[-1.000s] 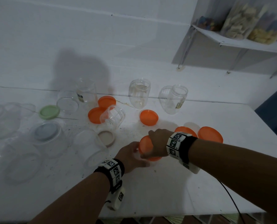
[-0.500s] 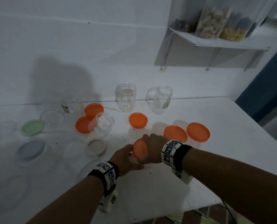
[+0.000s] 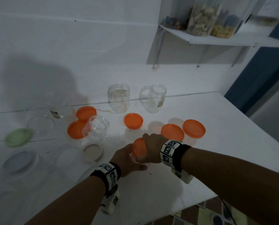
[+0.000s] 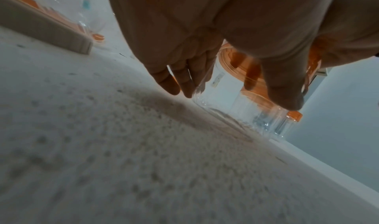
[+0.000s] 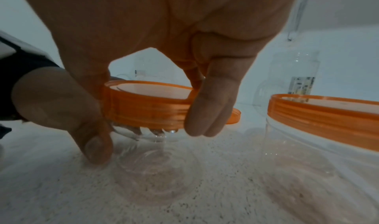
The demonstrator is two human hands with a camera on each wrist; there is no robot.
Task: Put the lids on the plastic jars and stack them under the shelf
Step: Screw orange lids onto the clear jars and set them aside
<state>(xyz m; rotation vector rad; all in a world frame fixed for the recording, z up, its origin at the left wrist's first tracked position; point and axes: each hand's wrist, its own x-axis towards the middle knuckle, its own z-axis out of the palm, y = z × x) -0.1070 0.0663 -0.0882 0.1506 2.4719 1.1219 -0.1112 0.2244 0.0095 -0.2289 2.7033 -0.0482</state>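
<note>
Two jars (image 3: 182, 135) beside grip already lidded; right hand (image 3: 151, 148) pinches orange lid (image 5: 147, 104), left hand (image 3: 127, 159) holds jar (image 4: 221, 94); many open, none stacked

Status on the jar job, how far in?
Early. Done: two jars right of the hands carry orange lids. In hand: right hand grips an orange lid on a clear jar held by the left hand. Left: several open jars, loose lids; nothing sits under the shelf.

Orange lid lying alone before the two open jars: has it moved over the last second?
No. The loose orange lid still lies right before the two open jars; only the camera turned.
</note>
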